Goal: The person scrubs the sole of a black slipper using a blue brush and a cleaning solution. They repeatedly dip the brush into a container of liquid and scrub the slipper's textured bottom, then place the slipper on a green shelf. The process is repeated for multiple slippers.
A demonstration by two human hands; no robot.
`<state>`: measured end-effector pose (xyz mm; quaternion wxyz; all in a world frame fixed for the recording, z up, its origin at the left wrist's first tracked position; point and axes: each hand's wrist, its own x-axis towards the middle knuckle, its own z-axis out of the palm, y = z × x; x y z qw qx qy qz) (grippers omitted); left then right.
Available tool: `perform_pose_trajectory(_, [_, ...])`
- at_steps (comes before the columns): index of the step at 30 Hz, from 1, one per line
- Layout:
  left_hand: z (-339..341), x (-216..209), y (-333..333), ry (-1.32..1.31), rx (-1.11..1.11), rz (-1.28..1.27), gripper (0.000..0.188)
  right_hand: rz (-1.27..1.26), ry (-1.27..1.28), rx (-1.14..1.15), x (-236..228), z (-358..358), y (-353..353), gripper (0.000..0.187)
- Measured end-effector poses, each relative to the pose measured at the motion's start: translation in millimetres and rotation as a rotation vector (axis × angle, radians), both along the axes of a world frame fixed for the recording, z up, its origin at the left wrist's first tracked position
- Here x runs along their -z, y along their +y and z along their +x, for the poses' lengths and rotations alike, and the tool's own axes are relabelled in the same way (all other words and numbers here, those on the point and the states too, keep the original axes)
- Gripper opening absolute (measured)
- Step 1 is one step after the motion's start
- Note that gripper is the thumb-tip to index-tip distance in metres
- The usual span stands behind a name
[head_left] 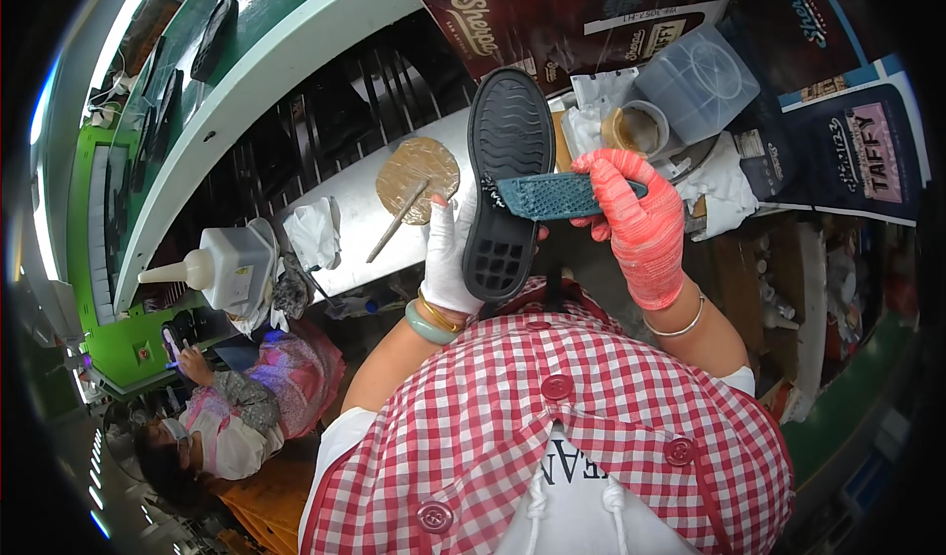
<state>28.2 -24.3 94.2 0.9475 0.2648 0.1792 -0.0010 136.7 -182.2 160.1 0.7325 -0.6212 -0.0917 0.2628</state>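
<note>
My left hand (448,258), in a white glove, is closed round the edge of a black shoe sole (511,127). The sole stands lengthwise before my chest, showing wavy tread at its far end and square hollows at its near end. My right hand (636,222), in a pinkish-red glove, grips a flat blue-green strip (552,196) with a rough, mesh-like face. The strip's left end lies across the middle of the sole, where white specks show; whether it presses there I cannot tell.
On the pale bench (360,250) lie a round tan disc (412,176) with a stick across it and crumpled white paper (313,235). A nozzled white bottle (232,271) stands left. Right are a brown-stained cup (636,128), a clear tub (698,84) and printed cardboard. Another person (232,412) sits lower left.
</note>
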Motion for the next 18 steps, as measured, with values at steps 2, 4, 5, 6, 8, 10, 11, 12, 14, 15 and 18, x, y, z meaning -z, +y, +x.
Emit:
perform_pose_trajectory(2, [4.2,-4.0,-3.4,0.047,-0.049,0.04,0.086,0.008,-0.034,-0.006,-0.6,-5.5,-1.8,0.023])
perform_pose_trajectory(4, [11.6,-8.8,-6.8,0.048,-0.119,0.011,0.082,0.0,-0.085,-0.001,2.0,-11.3,-2.7,0.021])
perform_pose_trajectory(5, [14.1,-10.4,-7.2,0.05,-0.157,-0.001,0.08,-0.003,-0.086,-0.003,1.1,-13.7,-3.0,0.021])
perform_pose_trajectory(6, [16.2,-10.8,-6.4,0.023,-0.156,-0.042,0.078,-0.005,-0.087,-0.005,0.2,-15.9,-3.3,0.02])
perform_pose_trajectory(8, [19.4,-10.4,-4.3,-0.031,-0.151,-0.123,0.075,-0.006,-0.102,-0.009,-1.7,-20.4,-3.2,0.019])
perform_pose_trajectory(10, [20.0,-10.5,-3.8,-0.03,-0.121,-0.083,0.075,-0.003,-0.129,-0.012,-4.6,-24.6,-2.7,0.018])
perform_pose_trajectory(11, [20.0,-10.8,-3.3,-0.031,-0.108,-0.063,0.075,-0.017,-0.136,-0.03,-6.2,-25.8,-3.6,0.018])
perform_pose_trajectory(12, [20.0,-8.2,-1.8,-0.076,-0.08,-0.093,0.075,-0.032,-0.143,-0.048,-7.7,-26.5,-5.1,0.017])
perform_pose_trajectory(14, [20.4,-12.0,-3.5,-0.066,-0.082,-0.141,0.076,-0.043,-0.151,-0.084,-10.6,-27.7,-7.7,0.017])
perform_pose_trajectory(15, [20.2,-13.3,-3.9,-0.061,-0.083,-0.165,0.076,-0.039,-0.151,-0.103,-11.9,-28.2,-8.9,0.017])
perform_pose_trajectory(18, [16.4,-10.1,-1.4,-0.129,0.016,-0.273,0.079,-0.035,-0.195,-0.183,-10.6,-25.5,-13.1,0.016])
